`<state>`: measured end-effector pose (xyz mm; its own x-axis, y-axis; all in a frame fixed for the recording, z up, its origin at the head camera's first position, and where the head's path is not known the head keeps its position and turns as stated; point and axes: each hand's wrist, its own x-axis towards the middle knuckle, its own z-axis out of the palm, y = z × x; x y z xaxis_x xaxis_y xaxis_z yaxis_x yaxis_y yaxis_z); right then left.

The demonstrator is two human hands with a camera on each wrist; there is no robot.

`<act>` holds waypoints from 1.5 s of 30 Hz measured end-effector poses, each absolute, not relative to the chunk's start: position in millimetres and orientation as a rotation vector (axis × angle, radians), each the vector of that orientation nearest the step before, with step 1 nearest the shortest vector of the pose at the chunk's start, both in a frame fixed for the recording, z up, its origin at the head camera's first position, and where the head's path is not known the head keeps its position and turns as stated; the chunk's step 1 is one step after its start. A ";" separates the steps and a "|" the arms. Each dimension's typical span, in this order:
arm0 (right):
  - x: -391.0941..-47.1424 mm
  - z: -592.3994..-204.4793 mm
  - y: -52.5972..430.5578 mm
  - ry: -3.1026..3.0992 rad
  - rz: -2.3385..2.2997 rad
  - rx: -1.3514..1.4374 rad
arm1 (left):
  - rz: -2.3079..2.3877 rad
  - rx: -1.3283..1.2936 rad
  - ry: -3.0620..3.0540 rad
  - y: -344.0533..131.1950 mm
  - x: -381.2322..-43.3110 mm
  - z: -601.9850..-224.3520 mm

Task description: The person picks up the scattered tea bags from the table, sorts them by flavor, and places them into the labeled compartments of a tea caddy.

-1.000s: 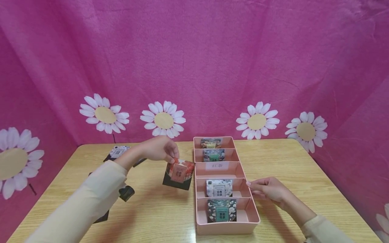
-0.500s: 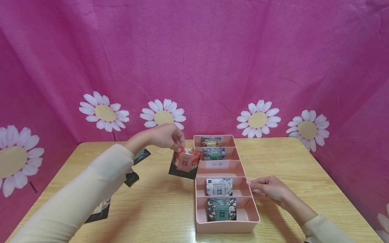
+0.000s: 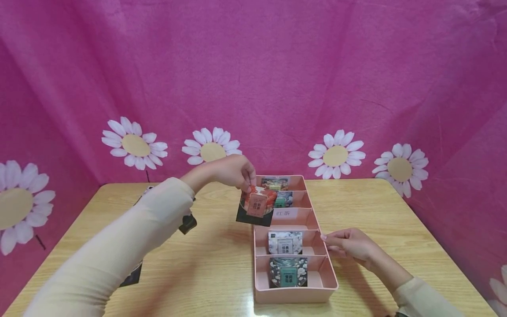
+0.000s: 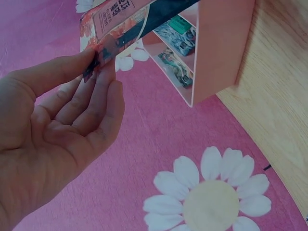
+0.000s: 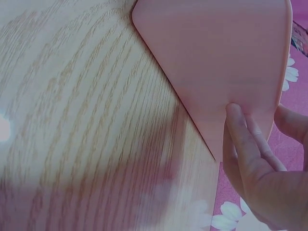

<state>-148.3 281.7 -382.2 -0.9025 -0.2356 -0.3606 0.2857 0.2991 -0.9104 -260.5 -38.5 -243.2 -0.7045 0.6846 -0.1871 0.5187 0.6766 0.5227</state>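
My left hand (image 3: 234, 171) pinches the top edge of a tea sachet (image 3: 257, 207) with a red-orange print, a pink label and a black lower part. The sachet hangs upright above the left rim of a pink compartment box (image 3: 295, 296), overlapping the middle compartments in the head view. In the left wrist view, thumb and fingertips meet on the sachet's corner. My right hand (image 3: 352, 246) grips the box's right wall, thumb at the rim and fingertips (image 5: 234, 109) against the outer side. A paper label (image 3: 283, 213) with Chinese characters shows in the middle compartment.
Other sachets stand in the box: a dark floral one (image 3: 288, 272) in front, a white one (image 3: 285, 243) behind it, and two farther back. On the table's left, a small dark packet (image 3: 188, 223) and other sachets lie partly hidden by my left sleeve.
My left hand has carried the red sachet right and away from me, from beside the box to over its left rim. The right hand stays on the box wall.
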 end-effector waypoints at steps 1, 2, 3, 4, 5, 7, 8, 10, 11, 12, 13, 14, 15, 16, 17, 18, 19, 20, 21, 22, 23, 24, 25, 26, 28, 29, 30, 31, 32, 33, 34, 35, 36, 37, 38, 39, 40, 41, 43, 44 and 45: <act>-148.3 -382.0 281.7 2.143 -1.637 0.045 | 0.626 0.941 2.522 -36.2 -261.0 -243.0; -148.3 -381.8 281.6 2.144 -1.638 0.045 | 0.626 0.937 2.524 -34.0 -261.6 -242.9; -148.2 -381.6 281.6 2.145 -1.638 0.045 | 0.627 0.933 2.524 -31.9 -262.2 -243.0; -148.3 -381.5 281.5 2.146 -1.637 0.045 | 0.624 0.938 2.524 -30.0 -262.9 -243.2; -148.3 -381.4 281.5 2.148 -1.635 0.044 | 0.625 0.940 2.522 -28.2 -263.4 -243.4; -148.3 -381.2 281.4 2.149 -1.635 0.041 | 0.617 0.950 2.526 -25.0 -264.1 -244.0; -148.4 -381.1 281.3 2.148 -1.636 0.039 | 0.612 0.957 2.529 -23.5 -264.3 -244.2; -148.5 -381.1 281.3 2.143 -1.639 0.033 | 0.603 0.968 2.530 -20.8 -264.3 -244.3; -148.5 -381.1 281.3 2.141 -1.641 0.029 | 0.602 0.973 2.530 -19.4 -264.2 -244.4; -148.6 -381.2 281.3 2.139 -1.643 0.026 | 0.600 0.977 2.529 -18.2 -264.0 -244.5; -148.7 -381.3 281.4 2.137 -1.644 0.024 | 0.601 0.979 2.528 -17.1 -263.9 -244.5; -148.8 -381.5 281.5 2.137 -1.644 0.022 | 0.603 0.977 2.528 -15.9 -263.8 -244.5; -148.8 -381.7 281.7 2.137 -1.645 0.020 | 0.602 0.979 2.529 -14.8 -263.9 -244.7; -149.0 -381.8 281.9 2.136 -1.647 0.020 | 0.603 0.978 2.530 -13.6 -264.1 -244.6; -149.1 -381.9 282.0 2.136 -1.648 0.018 | 0.605 0.976 2.531 -12.5 -264.5 -244.6; -149.2 -381.9 282.2 2.135 -1.651 0.018 | 0.605 0.969 2.533 -11.5 -264.9 -244.6; -149.2 -382.0 282.4 2.134 -1.654 0.018 | 0.604 0.966 2.536 -10.3 -265.5 -244.7; -149.3 -382.1 282.5 2.132 -1.656 0.019 | 0.606 0.963 2.535 -9.2 -266.3 -245.0; -149.3 -382.1 282.7 2.130 -1.660 0.023 | 0.607 0.961 2.534 -8.1 -267.1 -245.6; -149.3 -382.1 282.7 2.129 -1.662 0.025 | 0.610 0.958 2.533 -6.8 -267.8 -246.2; -149.4 -382.2 282.9 2.129 -1.662 0.027 | 0.611 0.957 2.533 -5.7 -268.7 -247.0; -149.4 -382.2 283.0 2.131 -1.659 0.028 | 0.612 0.957 2.533 -4.5 -269.5 -247.7; -149.4 -382.2 283.1 2.136 -1.653 0.029 | 0.614 0.957 2.533 -3.3 -270.3 -248.5; -149.3 -382.1 283.2 2.144 -1.645 0.031 | 0.619 0.954 2.530 -2.0 -270.9 -249.3; -149.2 -382.1 283.2 2.157 -1.631 0.033 | 0.618 0.957 2.527 0.7 -271.9 -250.6; -149.1 -382.1 283.2 2.163 -1.623 0.035 | 0.616 0.958 2.524 2.1 -272.2 -251.1; -149.0 -382.1 283.1 2.167 -1.616 0.036 | 0.612 0.959 2.522 3.6 -272.4 -251.7; -148.8 -382.3 283.2 2.171 -1.611 0.039 | 0.603 0.966 2.520 5.4 -272.5 -252.1; -148.7 -382.4 283.1 2.174 -1.609 0.043 | 0.599 0.969 2.518 7.2 -272.4 -252.4; -148.5 -382.5 283.0 2.174 -1.608 0.044 | 0.594 0.975 2.516 9.0 -272.3 -252.7; -148.5 -382.6 282.9 2.176 -1.607 0.046 | 0.594 0.978 2.511 10.8 -272.1 -253.0; -148.5 -382.8 282.8 2.177 -1.606 0.046 | 0.594 0.979 2.506 12.8 -271.9 -253.4; -148.5 -382.8 282.7 2.178 -1.605 0.045 | 0.599 0.980 2.500 14.6 -271.8 -253.8; -148.6 -382.9 282.5 2.179 -1.608 0.046 | 0.606 0.978 2.492 16.4 -271.7 -254.7; -148.7 -382.9 282.4 2.178 -1.613 0.046 | 0.608 0.976 2.485 18.1 -271.7 -255.9; -148.8 -382.9 282.2 2.178 -1.615 0.046 | 0.609 0.976 2.476 19.6 -271.8 -257.4; -148.9 -382.9 282.2 2.176 -1.619 0.046 | 0.599 0.982 2.475 21.0 -272.1 -259.6; -148.9 -383.0 282.2 2.179 -1.617 0.048 | 0.583 0.990 2.480 22.4 -272.5 -261.9; -148.9 -382.9 282.4 2.186 -1.612 0.054 | 0.559 0.989 2.482 24.4 -273.1 -267.6; -148.8 -382.9 282.6 2.192 -1.606 0.056 | 0.550 0.987 2.481 25.3 -273.2 -270.6; -148.6 -382.8 282.9 2.197 -1.601 0.059 | 0.548 0.978 2.475 26.1 -273.1 -273.6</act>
<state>-148.6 282.9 -382.8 -0.9110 -0.2081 -0.3560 0.2751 0.3364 -0.9006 -273.1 26.1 -273.6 -0.6635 0.7099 -0.2363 0.5436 0.6744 0.4997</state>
